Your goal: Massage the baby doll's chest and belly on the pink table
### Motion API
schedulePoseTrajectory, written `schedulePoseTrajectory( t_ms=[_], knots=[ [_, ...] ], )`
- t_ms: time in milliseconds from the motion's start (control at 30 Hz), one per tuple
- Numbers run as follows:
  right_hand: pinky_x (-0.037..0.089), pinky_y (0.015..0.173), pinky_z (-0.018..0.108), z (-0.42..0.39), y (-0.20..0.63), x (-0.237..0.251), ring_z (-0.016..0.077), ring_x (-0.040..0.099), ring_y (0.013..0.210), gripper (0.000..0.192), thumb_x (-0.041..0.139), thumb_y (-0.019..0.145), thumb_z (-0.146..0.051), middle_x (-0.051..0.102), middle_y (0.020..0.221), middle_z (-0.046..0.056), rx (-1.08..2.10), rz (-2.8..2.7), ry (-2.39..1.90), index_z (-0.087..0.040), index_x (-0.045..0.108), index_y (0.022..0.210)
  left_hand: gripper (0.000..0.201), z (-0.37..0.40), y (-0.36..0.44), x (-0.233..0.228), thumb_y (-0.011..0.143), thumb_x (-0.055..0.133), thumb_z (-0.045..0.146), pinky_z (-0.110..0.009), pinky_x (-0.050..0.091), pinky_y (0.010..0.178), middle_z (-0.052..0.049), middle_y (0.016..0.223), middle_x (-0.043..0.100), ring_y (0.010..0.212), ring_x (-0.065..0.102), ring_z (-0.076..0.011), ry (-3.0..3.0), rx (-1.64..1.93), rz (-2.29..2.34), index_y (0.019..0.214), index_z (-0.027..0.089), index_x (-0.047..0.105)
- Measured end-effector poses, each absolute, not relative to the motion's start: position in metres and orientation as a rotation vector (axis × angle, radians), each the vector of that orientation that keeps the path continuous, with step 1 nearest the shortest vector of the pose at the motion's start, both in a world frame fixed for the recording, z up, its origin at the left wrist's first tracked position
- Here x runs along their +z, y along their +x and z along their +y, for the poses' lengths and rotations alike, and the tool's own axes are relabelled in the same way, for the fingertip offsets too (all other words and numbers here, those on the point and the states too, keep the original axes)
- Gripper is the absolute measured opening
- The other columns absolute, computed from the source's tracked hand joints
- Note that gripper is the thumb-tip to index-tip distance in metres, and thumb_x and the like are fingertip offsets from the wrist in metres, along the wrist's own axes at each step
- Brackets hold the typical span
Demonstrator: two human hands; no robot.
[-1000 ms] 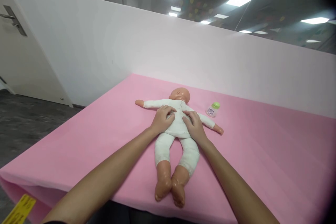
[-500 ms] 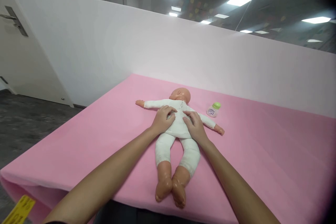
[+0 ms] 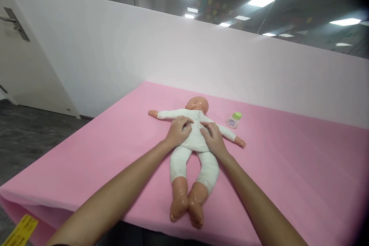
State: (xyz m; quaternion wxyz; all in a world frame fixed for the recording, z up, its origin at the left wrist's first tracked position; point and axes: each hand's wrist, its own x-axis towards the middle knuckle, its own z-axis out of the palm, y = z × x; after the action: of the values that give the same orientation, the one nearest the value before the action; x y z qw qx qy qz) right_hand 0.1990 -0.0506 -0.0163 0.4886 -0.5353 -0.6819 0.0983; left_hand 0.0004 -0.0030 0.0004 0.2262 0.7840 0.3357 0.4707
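A baby doll with a white cloth body lies stretched out on the pink-covered table, its head at the far end and turned to one side. Its arms are spread and its bare feet point toward me. My left hand rests on the left side of the doll's torso, fingers loosely bent and thumb apart. On the opposite side my right hand lies in much the same way, fingertips on the white cloth. Neither hand grasps anything.
A small clear bottle with a green cap lies beyond the doll's right-side arm. Behind the table runs a white partition. A door stands at the left, and a yellow tag shows at the lower left.
Both hands stay in place on the doll's torso. The whole view has shifted very slightly; nothing else visibly differs.
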Motion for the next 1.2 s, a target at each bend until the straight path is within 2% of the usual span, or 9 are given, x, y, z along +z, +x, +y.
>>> schedulePoseTrajectory(
  t_ms=[1200],
  knots=[
    [0.042,0.111,0.053,-0.0502,0.1994,-0.0168,0.0287,0.058,0.121,0.026,0.058,0.097,-0.037,0.066,0.120,0.008,0.251,-1.657,-1.303,-0.026,0.066,0.119,0.022,-0.0012,0.0006,-0.0024,0.088,0.054,0.014,-0.037,0.045,0.087,-0.002,0.088,0.062,0.091,0.058,-0.0210,2.162,1.306,0.925,0.099,0.022,0.071]
  ],
)
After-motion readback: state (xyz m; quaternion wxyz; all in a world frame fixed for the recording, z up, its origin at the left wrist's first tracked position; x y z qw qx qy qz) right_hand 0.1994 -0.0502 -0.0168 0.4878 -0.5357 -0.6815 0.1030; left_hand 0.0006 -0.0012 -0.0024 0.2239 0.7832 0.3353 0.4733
